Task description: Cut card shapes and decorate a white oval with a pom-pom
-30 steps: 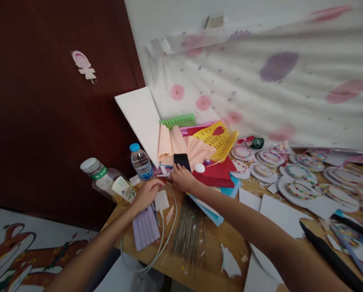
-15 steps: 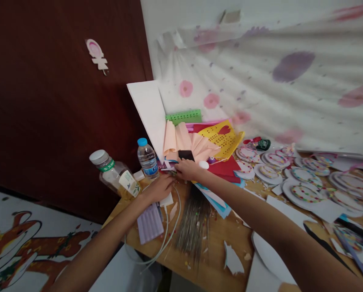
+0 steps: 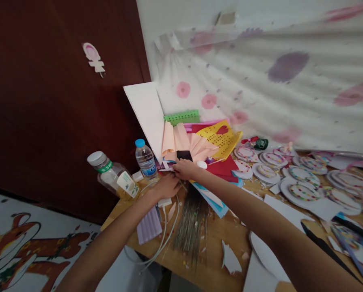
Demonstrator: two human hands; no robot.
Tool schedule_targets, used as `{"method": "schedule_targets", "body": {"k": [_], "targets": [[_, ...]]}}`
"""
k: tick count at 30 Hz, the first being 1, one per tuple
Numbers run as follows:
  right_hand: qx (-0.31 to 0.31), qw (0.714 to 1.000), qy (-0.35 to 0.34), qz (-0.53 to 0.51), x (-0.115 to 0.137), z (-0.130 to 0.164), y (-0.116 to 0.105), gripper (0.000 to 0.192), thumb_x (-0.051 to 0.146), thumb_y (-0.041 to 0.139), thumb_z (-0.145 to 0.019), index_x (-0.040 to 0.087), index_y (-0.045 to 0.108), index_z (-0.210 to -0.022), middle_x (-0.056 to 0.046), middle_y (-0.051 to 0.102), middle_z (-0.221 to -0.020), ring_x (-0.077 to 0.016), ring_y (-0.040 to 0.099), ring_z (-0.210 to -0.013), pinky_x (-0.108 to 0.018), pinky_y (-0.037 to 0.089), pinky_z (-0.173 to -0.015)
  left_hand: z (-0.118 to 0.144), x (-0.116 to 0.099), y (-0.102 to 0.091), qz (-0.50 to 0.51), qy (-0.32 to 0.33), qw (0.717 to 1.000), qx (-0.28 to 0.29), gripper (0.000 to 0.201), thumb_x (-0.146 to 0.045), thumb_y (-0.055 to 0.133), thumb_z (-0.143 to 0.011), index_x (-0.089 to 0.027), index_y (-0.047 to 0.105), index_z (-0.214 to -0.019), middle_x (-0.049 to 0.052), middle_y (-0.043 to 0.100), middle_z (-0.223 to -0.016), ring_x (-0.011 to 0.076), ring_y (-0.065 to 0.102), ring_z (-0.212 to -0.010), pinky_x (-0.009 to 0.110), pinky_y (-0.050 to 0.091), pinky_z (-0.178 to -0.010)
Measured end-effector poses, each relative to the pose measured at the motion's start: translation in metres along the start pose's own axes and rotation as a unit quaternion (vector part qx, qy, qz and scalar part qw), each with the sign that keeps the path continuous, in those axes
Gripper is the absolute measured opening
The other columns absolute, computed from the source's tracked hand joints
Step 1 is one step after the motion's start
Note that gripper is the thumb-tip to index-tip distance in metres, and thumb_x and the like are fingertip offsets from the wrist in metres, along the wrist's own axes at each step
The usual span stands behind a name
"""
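My left hand (image 3: 168, 186) is low over the cluttered tabletop, its fingers bent and partly hidden, close to the top of a bundle of thin grey-brown bristles (image 3: 191, 227). Just beyond, almost touching it, my right hand (image 3: 185, 169) has its fingers curled downward beside a small black square (image 3: 184, 155). What either hand grips is hidden under the fingers. Peach pleated paper (image 3: 181, 140) lies behind the right hand. White and blue paper sheets (image 3: 213, 200) stick out beneath my right forearm.
Left of the hands stand a water bottle (image 3: 146, 160) and a larger bottle (image 3: 114, 176). A white cable (image 3: 173, 227) loops past a lilac ridged tray (image 3: 149, 225). Several beaded rings on white discs (image 3: 303, 192) cover the right side. Paper scraps (image 3: 230, 259) lie in front.
My left hand has shifted slightly right, nearer the right hand and the top of the bristles. My right hand stays by the black square. The view has turned slightly.
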State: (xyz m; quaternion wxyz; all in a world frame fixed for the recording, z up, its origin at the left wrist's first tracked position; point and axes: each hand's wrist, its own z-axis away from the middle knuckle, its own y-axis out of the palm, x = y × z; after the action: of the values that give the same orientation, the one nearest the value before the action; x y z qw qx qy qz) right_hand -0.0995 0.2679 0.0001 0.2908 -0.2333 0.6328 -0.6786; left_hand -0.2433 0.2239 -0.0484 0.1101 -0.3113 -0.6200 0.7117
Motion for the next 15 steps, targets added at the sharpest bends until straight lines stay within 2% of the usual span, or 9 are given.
{"method": "schedule_targets", "body": {"k": [5, 9, 13, 15], "targets": [[-0.003, 1.000, -0.002, 0.003, 0.000, 0.001, -0.003, 0.028, 0.034, 0.058, -0.094, 0.016, 0.060, -0.116, -0.008, 0.061, -0.120, -0.0211, 0.062, -0.103, -0.042, 0.053, -0.087, -0.010, -0.009, 0.002, 0.017, 0.025, 0.999, 0.021, 0.028, -0.035, 0.057, -0.094, -0.017, 0.060, -0.115, 0.009, 0.061, -0.119, 0.0208, 0.062, -0.103, 0.043, 0.053, -0.090], [-0.009, 1.000, 0.000, -0.002, 0.001, 0.002, -0.001, 0.027, 0.033, 0.058, -0.094, 0.016, 0.061, -0.114, -0.008, 0.061, -0.119, -0.0209, 0.062, -0.103, -0.042, 0.053, -0.087, 0.001, -0.019, 0.000, 0.044, 0.081, 0.995, 0.043, 0.019, -0.025, 0.053, -0.094, -0.019, 0.065, -0.107, 0.009, 0.067, -0.114, 0.0213, 0.064, -0.103, 0.040, 0.051, -0.093], [-0.033, 0.999, 0.010, -0.019, 0.009, 0.000, 0.013, 0.027, 0.033, 0.058, -0.094, 0.015, 0.061, -0.114, -0.009, 0.061, -0.120, -0.0224, 0.060, -0.106, -0.043, 0.051, -0.089, 0.018, -0.022, -0.013, 0.063, 0.131, 0.987, 0.069, 0.031, -0.016, 0.049, -0.089, -0.026, 0.066, -0.113, 0.005, 0.066, -0.124, 0.0227, 0.062, -0.115, 0.036, 0.047, -0.100], [-0.054, 0.998, 0.012, -0.032, 0.012, 0.000, 0.024, 0.026, 0.030, 0.057, -0.093, 0.011, 0.063, -0.111, -0.015, 0.060, -0.122, -0.0262, 0.058, -0.110, -0.045, 0.049, -0.090, 0.025, -0.020, -0.021, 0.066, 0.138, 0.985, 0.076, 0.036, -0.014, 0.047, -0.088, -0.028, 0.066, -0.115, 0.003, 0.066, -0.126, 0.0219, 0.061, -0.117, 0.035, 0.047, -0.101]]}}
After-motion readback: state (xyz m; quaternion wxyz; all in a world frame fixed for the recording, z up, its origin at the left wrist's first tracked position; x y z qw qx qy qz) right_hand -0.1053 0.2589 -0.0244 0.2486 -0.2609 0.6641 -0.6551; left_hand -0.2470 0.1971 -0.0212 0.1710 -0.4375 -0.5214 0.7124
